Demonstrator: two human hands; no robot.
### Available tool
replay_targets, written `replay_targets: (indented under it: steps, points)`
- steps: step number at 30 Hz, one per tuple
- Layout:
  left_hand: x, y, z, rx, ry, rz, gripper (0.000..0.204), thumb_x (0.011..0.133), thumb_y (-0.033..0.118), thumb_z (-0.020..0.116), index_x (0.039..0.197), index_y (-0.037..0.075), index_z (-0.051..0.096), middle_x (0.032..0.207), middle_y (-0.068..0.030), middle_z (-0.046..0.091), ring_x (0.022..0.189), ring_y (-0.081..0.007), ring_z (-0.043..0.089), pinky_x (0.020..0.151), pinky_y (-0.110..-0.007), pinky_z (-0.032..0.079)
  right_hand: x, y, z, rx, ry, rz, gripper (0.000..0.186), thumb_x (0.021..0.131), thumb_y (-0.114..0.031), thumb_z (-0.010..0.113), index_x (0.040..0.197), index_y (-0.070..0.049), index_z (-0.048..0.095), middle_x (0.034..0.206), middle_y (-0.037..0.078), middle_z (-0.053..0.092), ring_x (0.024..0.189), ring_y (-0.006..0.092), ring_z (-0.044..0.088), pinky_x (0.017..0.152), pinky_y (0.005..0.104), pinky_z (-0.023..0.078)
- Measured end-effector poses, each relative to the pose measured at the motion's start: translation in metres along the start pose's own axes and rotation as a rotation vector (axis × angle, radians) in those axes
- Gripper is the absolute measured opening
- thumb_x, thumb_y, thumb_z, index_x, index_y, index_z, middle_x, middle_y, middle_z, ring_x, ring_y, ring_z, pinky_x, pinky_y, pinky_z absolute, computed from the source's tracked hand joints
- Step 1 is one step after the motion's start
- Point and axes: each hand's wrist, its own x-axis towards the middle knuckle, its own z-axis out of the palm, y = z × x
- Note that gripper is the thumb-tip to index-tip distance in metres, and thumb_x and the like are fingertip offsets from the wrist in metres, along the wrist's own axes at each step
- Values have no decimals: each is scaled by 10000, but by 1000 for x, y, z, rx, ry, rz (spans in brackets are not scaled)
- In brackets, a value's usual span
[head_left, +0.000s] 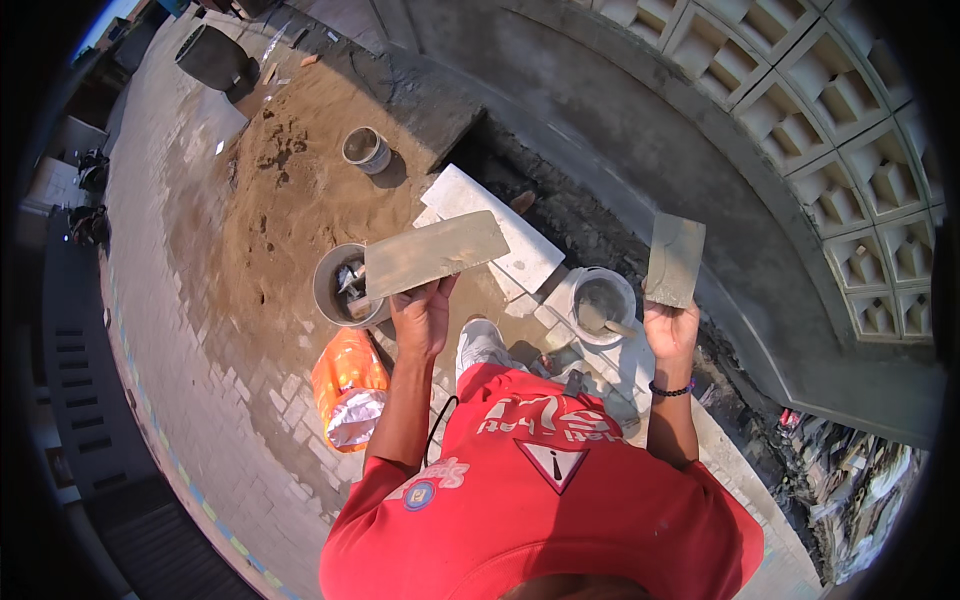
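Raised in front of me, my left hand [420, 318] grips a long, flat, grey-brown plastering float [437, 254] from underneath. Its face is turned up and its handle is hidden. Farther right, my right hand [671, 329] is closed at the lower end of a shorter rectangular grey plate [676, 260], held upright; a thin line crosses its face and any handle is out of sight. The two pieces are apart. Between the hands and below them stands a white bucket [579, 330] with grey mortar and a tool handle in it.
A bucket of tools [327, 290] and an orange bag [348, 375] stand on the left. Beyond are a sand pile [285, 190] and a smaller bucket [366, 150]. White slabs [520, 255] lie beside a trench [570, 185] along the grey wall [600, 130].
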Motion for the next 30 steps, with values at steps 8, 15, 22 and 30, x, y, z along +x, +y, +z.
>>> replay_targets:
  steps: [8, 15, 22, 30]
  points:
    - [121, 17, -10, -25, -228, -102, 370, 855, -39, 588, 1200, 80, 524, 1203, -75, 590, 1137, -272, 560, 1008, -506, 442, 68, 48, 22, -151, 1, -133, 283, 868, -101, 587, 1124, 20, 578, 1139, 125, 632, 1059, 244, 605, 937, 393, 477]
    - [229, 42, 2, 217, -251, -138, 437, 804, -13, 678, 1199, 6, 491, 1146, -105, 586, 1056, -206, 579, 928, -372, 475, 137, 139, 75, -127, 75, -317, 297, 909, -106, 561, 1191, -12, 556, 1170, 97, 615, 1081, 211, 598, 956, 370, 483]
    - [279, 37, 47, 698, -516, 57, 368, 782, -25, 660, 1123, -16, 521, 1049, -91, 606, 947, -168, 580, 830, -292, 460, 183, 184, 198, -505, -51, -641, 519, 887, -46, 575, 1366, 7, 380, 1224, 109, 570, 1104, 195, 582, 907, 332, 514]
    - [281, 24, 101, 403, -553, 84, 411, 792, -15, 669, 1160, -13, 487, 1083, -92, 581, 987, -171, 566, 857, -301, 454, 197, 172, 232, -1253, 57, -1106, 606, 801, -27, 719, 1334, 36, 439, 1208, 141, 519, 1083, 194, 559, 906, 316, 485]
